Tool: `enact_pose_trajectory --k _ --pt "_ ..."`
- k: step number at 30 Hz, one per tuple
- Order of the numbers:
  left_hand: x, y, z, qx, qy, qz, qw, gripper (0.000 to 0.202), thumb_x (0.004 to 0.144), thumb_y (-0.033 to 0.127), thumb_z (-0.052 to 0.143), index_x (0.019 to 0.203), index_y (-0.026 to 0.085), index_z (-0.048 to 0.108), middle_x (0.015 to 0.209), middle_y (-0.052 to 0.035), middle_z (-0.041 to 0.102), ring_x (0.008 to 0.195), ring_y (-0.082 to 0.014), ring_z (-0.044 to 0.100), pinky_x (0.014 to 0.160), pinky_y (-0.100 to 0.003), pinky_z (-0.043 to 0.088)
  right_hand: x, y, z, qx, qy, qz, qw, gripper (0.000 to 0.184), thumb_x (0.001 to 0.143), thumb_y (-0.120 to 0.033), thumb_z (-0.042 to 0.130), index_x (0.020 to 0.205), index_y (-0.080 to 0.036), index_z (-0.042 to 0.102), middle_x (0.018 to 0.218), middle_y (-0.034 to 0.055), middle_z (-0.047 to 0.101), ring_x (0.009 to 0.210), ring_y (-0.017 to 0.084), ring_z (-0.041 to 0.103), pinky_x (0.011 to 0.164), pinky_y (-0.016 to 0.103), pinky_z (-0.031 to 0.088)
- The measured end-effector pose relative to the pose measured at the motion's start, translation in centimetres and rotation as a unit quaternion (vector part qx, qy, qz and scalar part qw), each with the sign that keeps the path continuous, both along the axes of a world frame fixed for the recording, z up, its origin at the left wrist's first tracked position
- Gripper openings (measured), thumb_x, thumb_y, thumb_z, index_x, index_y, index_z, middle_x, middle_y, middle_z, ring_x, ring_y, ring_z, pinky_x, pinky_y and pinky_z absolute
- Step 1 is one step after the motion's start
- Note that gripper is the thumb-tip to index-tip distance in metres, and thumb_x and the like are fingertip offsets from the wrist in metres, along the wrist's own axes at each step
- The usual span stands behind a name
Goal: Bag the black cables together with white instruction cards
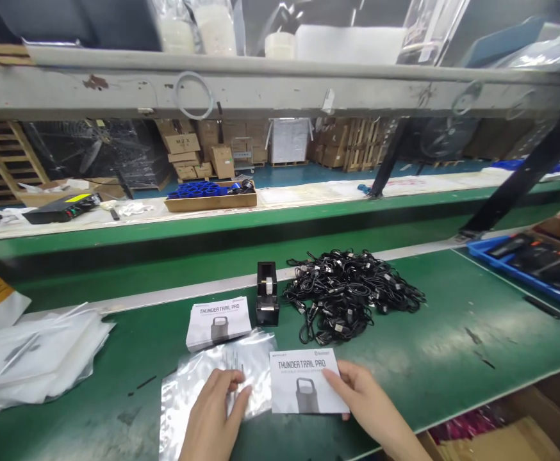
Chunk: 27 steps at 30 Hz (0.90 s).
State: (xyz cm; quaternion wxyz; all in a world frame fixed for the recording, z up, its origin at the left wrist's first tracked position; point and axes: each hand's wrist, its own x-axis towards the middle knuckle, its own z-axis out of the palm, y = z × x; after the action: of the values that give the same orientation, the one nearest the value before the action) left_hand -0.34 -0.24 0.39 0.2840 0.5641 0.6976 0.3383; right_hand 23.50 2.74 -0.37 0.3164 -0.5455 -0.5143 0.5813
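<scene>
My right hand [364,400] grips the right edge of a white "Thunder Trail Pro" booklet [304,381], thumb on top, holding it just above the green table. My left hand [215,416] lies with fingers pressed down on a clear plastic bag [198,384] flat on the table, left of the booklet. A stack of the same booklets [217,322] sits just beyond the bag. A black tape dispenser [266,294] stands behind the stack, with a pile of coiled black cables [350,291] to its right.
A heap of clear plastic bags [34,362] lies at the left. A blue tray [530,266] with dark items stands at the right edge. A conveyor runs behind the table, and a cardboard tray of blue parts [210,195] sits beyond it. Cardboard boxes [496,438] are below the front right.
</scene>
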Motion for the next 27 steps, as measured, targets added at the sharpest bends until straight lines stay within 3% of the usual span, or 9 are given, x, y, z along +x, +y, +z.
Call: enact_pose_trajectory --k 3,6,8,11,14,17,22,27 --pt "-0.6 -0.3 0.0 0.005 0.075 -0.024 0.997 0.020 0.073 0.042 0.053 0.065 0.025 0.058 0.067 0.0008 0.056 0.059 -0.0182 0.053 0.061 -0.028 0.036 0.5 -0.1 -0.1 -0.008 0.002 0.006 1.000 0.039 0.076 -0.049 0.052 0.086 -0.014 0.065 0.056 -0.0006 0.051 0.047 0.010 0.041 0.038 0.020 0.037" --pt "-0.5 -0.2 0.6 -0.025 0.131 0.005 0.991 0.026 0.071 0.045 0.054 0.055 0.025 0.052 0.059 0.0021 0.051 0.058 -0.0190 0.052 0.055 -0.027 0.033 0.4 0.0 0.0 -0.015 0.013 0.005 1.000 0.038 0.076 -0.049 0.052 0.087 -0.014 0.065 0.058 -0.0002 0.053 0.048 0.010 0.041 0.038 0.019 0.036" --pt "0.1 0.1 1.0 -0.035 0.158 0.019 0.987 0.027 0.070 0.048 0.054 0.057 0.025 0.050 0.062 0.0014 0.051 0.063 -0.0208 0.053 0.055 -0.027 0.033 0.4 0.1 0.1 -0.022 0.020 0.003 1.000 0.039 0.075 -0.049 0.053 0.087 -0.015 0.065 0.058 -0.0003 0.053 0.048 0.010 0.041 0.038 0.019 0.036" --pt "1.3 0.5 1.4 -0.065 0.156 -0.011 0.986 0.028 0.069 0.051 0.056 0.066 0.023 0.051 0.073 -0.0012 0.052 0.074 -0.0232 0.053 0.060 -0.029 0.036 0.6 -0.1 0.2 -0.025 0.029 -0.011 0.999 0.041 0.073 -0.052 0.054 0.087 -0.014 0.065 0.055 -0.0011 0.052 0.047 0.010 0.041 0.039 0.019 0.035" --pt "2.3 0.6 1.0 -0.092 0.153 -0.049 0.983 0.028 0.068 0.049 0.058 0.069 0.022 0.053 0.078 -0.0024 0.054 0.079 -0.0240 0.053 0.065 -0.031 0.038 1.1 -0.4 0.3 -0.020 0.030 -0.050 0.998 0.044 0.071 -0.053 0.056 0.088 -0.013 0.065 0.055 -0.0013 0.052 0.047 0.010 0.041 0.039 0.019 0.035" --pt "2.9 0.7 0.3 -0.073 0.179 -0.053 0.980 0.022 0.070 0.044 0.059 0.068 0.022 0.055 0.077 -0.0015 0.054 0.077 -0.0225 0.053 0.064 -0.030 0.038 1.7 -0.7 0.4 -0.018 0.029 -0.081 0.996 0.044 0.070 -0.051 0.057 0.089 -0.012 0.065 0.055 -0.0010 0.053 0.048 0.010 0.042 0.038 0.018 0.035" --pt "2.7 0.8 -0.2 -0.084 0.172 -0.046 0.980 0.024 0.078 0.041 0.049 0.063 0.025 0.058 0.074 0.0014 0.054 0.072 -0.0186 0.055 0.060 -0.028 0.037 1.7 -1.0 0.7 -0.025 0.046 -0.068 0.996 0.043 0.071 -0.049 0.058 0.091 -0.012 0.065 0.057 0.0002 0.056 0.048 0.009 0.042 0.039 0.018 0.036" --pt "2.0 0.4 -0.1 -0.073 0.149 -0.066 0.984 0.032 0.083 0.042 0.037 0.071 0.025 0.060 0.073 0.0012 0.052 0.070 -0.0181 0.054 0.064 -0.030 0.037 0.1 -1.4 0.1 -0.020 0.076 -0.097 0.992 0.045 0.071 -0.052 0.057 0.091 -0.012 0.065 0.058 0.0014 0.058 0.048 0.010 0.045 0.039 0.019 0.039"
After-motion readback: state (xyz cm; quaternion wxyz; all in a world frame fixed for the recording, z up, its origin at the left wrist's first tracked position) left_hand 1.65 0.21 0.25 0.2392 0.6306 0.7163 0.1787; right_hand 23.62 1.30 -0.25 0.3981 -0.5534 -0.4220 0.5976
